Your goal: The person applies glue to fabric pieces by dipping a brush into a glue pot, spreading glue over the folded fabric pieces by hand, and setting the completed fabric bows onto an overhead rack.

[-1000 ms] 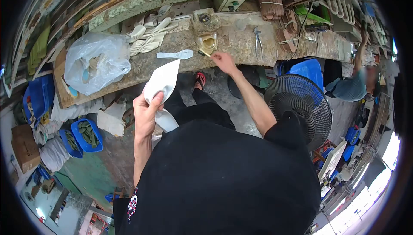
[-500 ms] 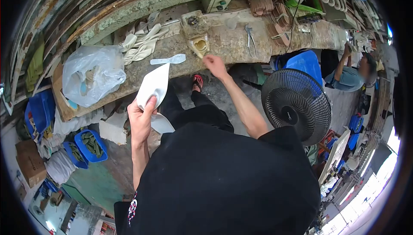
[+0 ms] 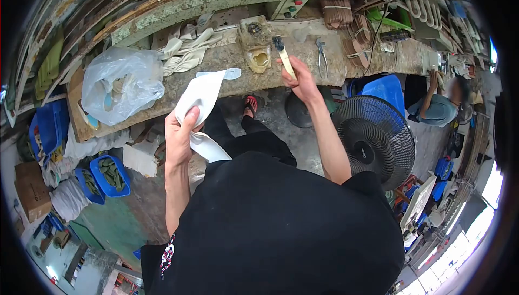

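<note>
My left hand [image 3: 179,139] grips a white shoe upper [image 3: 204,91], thumb on top; the piece is curved, and a second flap hangs toward my lap. In my right hand [image 3: 304,82] is a brush [image 3: 286,61] with a pale flat handle, its dark bristles pointing up over the bench. Just left of the brush sits a small pot of yellowish glue [image 3: 259,59], with a crusted block [image 3: 255,31] behind it. A translucent bluish strip [image 3: 232,73] lies on the bench edge, partly covered by the white upper.
Along the bench lie white strips [image 3: 186,54], a clear plastic bag [image 3: 121,92], pliers [image 3: 321,57] and brown sole-shaped pieces [image 3: 338,13]. A black fan [image 3: 373,133] stands close to my right arm. Blue bins [image 3: 111,176] are at left; another person [image 3: 439,103] is at far right.
My right hand has lifted the brush from beside the glue pot and moved right, bringing the bristles up into view. The left hand still holds the white upper, now over the translucent strip.
</note>
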A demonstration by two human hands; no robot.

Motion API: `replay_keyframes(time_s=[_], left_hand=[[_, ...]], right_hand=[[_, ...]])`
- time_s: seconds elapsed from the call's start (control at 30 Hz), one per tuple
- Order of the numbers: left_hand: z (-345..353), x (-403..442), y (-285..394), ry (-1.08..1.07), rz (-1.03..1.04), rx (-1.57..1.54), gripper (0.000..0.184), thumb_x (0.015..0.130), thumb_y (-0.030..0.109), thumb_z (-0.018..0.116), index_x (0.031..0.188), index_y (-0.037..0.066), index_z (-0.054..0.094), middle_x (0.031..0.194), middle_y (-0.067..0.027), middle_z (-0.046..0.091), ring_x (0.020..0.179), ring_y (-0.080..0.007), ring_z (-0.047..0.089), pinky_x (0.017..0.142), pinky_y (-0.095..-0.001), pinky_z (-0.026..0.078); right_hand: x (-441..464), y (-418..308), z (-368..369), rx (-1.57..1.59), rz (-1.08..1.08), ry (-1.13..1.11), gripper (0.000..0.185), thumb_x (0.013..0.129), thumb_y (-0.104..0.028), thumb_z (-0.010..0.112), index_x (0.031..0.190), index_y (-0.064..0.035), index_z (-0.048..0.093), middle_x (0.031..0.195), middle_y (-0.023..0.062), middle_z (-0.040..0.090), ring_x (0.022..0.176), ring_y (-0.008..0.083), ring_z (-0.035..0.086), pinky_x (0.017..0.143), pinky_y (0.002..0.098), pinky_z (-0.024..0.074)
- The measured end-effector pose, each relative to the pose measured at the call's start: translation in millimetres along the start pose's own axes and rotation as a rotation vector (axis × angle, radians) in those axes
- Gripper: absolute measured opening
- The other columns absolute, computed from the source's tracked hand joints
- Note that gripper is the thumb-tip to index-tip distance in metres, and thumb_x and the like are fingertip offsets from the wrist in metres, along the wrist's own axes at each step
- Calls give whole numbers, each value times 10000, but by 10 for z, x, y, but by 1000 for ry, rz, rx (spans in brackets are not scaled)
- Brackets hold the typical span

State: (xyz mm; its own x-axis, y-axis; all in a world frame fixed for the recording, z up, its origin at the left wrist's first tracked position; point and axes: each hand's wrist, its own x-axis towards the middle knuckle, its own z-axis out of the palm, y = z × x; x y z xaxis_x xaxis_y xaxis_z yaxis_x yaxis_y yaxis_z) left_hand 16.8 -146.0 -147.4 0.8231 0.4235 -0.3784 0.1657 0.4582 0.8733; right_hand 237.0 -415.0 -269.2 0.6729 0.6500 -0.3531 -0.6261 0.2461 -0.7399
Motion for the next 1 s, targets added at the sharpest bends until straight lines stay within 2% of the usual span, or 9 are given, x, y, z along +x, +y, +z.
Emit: replay_keyframes(time_s=[0.1,0.2,0.23,0.3,0.43,0.73,0.83,0.97,1.0], left_hand=[[-4,91,-106,-44,-62,-26,238,967,234,716,1114,48,720,939,32,692,792,-28,620,700,-196,507],[58,169,-180,-77,-87,165,203,977,208,705,1107,58,745,882,59,680,769,-10,577,679,-185,463],[50,199,-170,-146,-68,235,191,987,163,681,1102,24,747,883,48,685,789,-19,564,697,-204,454],[126,236,-117,-240,21,400,242,998,121,647,1166,-46,697,960,5,708,887,-49,577,785,-242,474],[241,267,35,-330,61,521,235,1004,103,618,1166,-60,668,978,-29,708,912,-68,564,825,-257,472],[252,345,56,-386,211,560,130,961,9,576,1051,-63,637,807,-68,528,728,-138,453,679,-301,398],[251,343,127,-396,199,700,144,1000,29,575,1084,-78,625,884,-12,584,821,-74,481,740,-255,425],[287,326,168,-354,254,663,103,992,14,574,1002,-82,612,827,-51,551,763,-110,473,693,-280,406],[291,321,203,-351,252,663,103,992,14,574,1002,-82,612,827,-51,551,763,-110,473,693,-280,406]], right_hand=[[-42,-216,18,-129,-19,-1,376,1093,-307,450,1256,-9,610,705,-45,484,541,17,305,493,192,226],[-126,-357,264,-380,-27,99,298,1076,-268,510,1228,-46,637,735,-32,545,576,20,394,530,187,274],[-203,-490,364,-421,-2,-14,290,1054,-223,556,1289,-59,603,739,-8,575,616,31,469,554,186,312],[-336,-692,705,-544,-59,-100,282,1046,-180,563,1293,-51,605,743,-1,593,620,31,466,554,191,329],[-424,-1032,1169,-886,-413,-213,222,939,-3,645,1138,19,741,879,92,727,799,137,686,669,249,502],[-463,-1130,1357,-1108,-550,-294,231,855,-13,733,1082,-18,775,807,82,707,654,167,634,585,294,466],[-322,-1047,1322,-1395,-593,-190,204,874,-64,734,1070,-33,781,826,84,717,624,196,634,546,297,466],[-367,-1161,1378,-1266,-698,-108,214,880,-101,743,1086,-62,787,794,72,701,612,172,635,528,286,464],[-389,-1148,1371,-1231,-721,-211,215,875,-97,745,1083,-74,791,782,63,695,609,169,633,531,285,471]])
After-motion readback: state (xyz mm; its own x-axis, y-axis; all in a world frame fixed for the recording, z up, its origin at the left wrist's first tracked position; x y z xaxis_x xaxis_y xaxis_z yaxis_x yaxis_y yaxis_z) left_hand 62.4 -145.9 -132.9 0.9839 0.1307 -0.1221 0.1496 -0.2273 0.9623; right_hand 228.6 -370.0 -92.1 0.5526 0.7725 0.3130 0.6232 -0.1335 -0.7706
